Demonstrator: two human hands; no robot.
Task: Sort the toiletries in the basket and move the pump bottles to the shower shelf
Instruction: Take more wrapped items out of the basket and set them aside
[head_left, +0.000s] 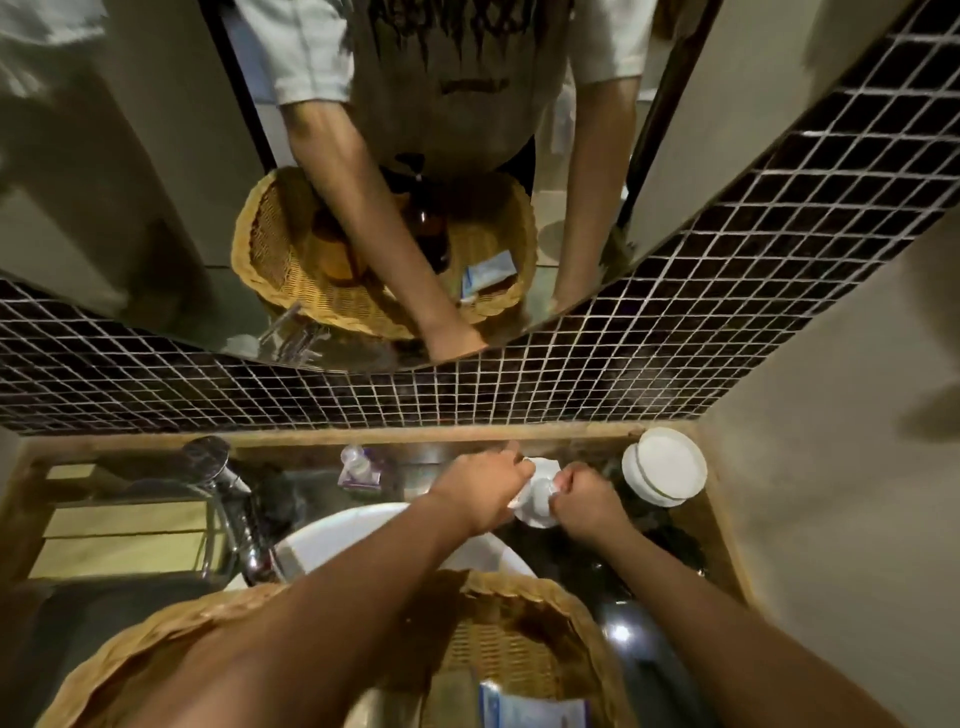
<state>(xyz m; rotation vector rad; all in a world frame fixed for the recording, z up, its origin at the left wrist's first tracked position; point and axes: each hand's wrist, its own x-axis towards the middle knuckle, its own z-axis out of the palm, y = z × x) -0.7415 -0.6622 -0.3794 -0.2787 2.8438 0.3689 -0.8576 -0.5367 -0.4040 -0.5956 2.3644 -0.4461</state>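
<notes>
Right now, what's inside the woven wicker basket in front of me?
In the woven wicker basket, a blue and white packet lies at the near edge. My left forearm covers much of the inside; the mirror reflection shows a dark amber bottle and something orange there.

We see a woven wicker basket, rough and matt. The tap is polished metal, the basin smooth glossy white. The dark surface shines like stone, edged in wood. The wall tiles are small, dark and glossy.
</notes>
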